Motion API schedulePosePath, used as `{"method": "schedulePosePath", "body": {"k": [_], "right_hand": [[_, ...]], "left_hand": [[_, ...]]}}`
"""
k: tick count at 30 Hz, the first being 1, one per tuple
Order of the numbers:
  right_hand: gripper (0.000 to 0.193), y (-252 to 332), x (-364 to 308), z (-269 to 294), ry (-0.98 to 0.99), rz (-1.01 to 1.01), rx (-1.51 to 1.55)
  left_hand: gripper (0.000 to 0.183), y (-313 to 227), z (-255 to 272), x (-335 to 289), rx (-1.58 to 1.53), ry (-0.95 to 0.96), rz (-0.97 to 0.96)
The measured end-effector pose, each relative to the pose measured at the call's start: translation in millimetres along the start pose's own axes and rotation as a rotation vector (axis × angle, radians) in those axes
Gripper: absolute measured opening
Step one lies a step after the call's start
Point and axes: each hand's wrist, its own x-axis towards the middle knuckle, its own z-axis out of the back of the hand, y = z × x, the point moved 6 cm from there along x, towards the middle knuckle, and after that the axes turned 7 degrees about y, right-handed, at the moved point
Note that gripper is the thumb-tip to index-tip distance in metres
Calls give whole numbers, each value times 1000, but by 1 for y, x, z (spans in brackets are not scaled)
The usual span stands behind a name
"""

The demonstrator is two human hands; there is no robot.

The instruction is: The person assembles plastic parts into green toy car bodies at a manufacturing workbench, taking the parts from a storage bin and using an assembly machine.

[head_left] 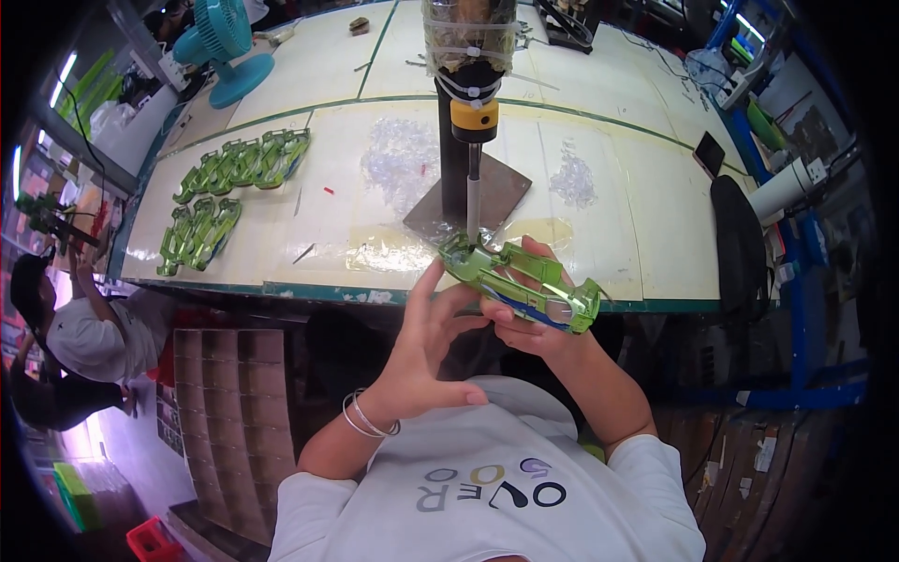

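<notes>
A shiny green plastic toy car body shell (524, 292), with cut-out windows and a blue patch on its side, is held at the front edge of the table. My right hand (536, 330) is closed around its right part, some fingers behind it. The shell's left end lies right under the thin rod of an upright tool (474, 187) with a yellow-and-black collar; whether they touch I cannot tell. My left hand (423, 348), with bangles at the wrist, is open. Its fingertips are against or close to the shell's left end, its thumb stretched out apart.
Two rows of similar green shells (245, 161) lie at the left of the table (337, 225). Small clear plastic pieces (398, 164) are heaped behind the tool, more (573, 180) to its right. A metal plate (510, 192) surrounds the post. A teal fan (225, 56) stands far left.
</notes>
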Motion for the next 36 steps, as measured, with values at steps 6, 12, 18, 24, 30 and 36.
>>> {"method": "schedulePosePath", "body": {"k": [6,12,18,24,30,36], "right_hand": [[58,0,-1,-2,-23,4,19],[57,-4,0,0,-156,23,5],[59,0,-43,36,-389,70,-192],[44,80,-138,-4,-655,582,-880],[52,152,-195,-43,-1386,461,-2289],[51,238,-172,-27,-1575,595,-2464]], "left_hand": [[115,0,-1,-2,18,22,-6],[115,8,4,-7,-36,-53,-7],[57,16,60,-4,278,-302,215],[32,-66,167,49,1844,-556,-258],[21,-66,267,75,2144,-618,365],[19,-63,261,66,1876,-766,193]]}}
